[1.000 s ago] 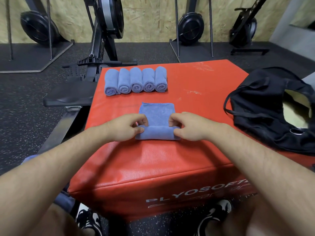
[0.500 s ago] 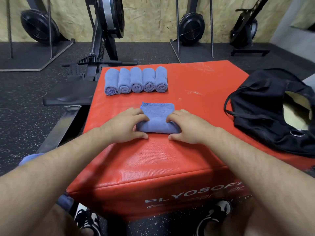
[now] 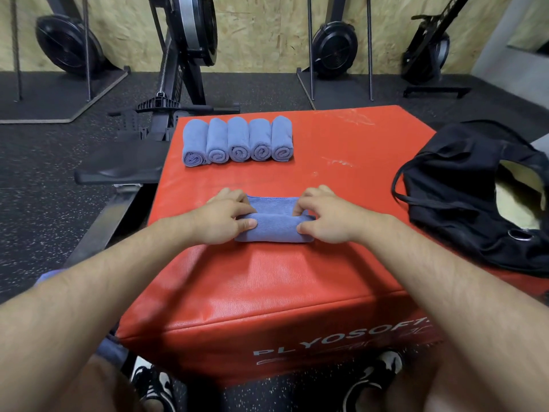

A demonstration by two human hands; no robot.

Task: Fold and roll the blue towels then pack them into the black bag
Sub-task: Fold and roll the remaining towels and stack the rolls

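Note:
A blue towel [image 3: 274,227] lies mostly rolled in the middle of the red plyo box [image 3: 341,281], with a short flat strip still showing at its far side. My left hand [image 3: 225,218] grips the roll's left end, thumb in front and fingers curled over the top. My right hand [image 3: 325,217] grips its right end the same way. Several finished blue towel rolls [image 3: 237,139] stand side by side at the box's far left. The black bag [image 3: 463,191] lies open on the box's right side.
A rowing machine [image 3: 166,108] stands just beyond the box's far left corner, its rail running down the left side. More blue cloth [image 3: 47,276] shows under my left forearm. Other gym machines line the back wall. My shoes show below the box.
Both hands have rolled the towel away from me, so the roll is thicker and the flat part beyond it is much shorter.

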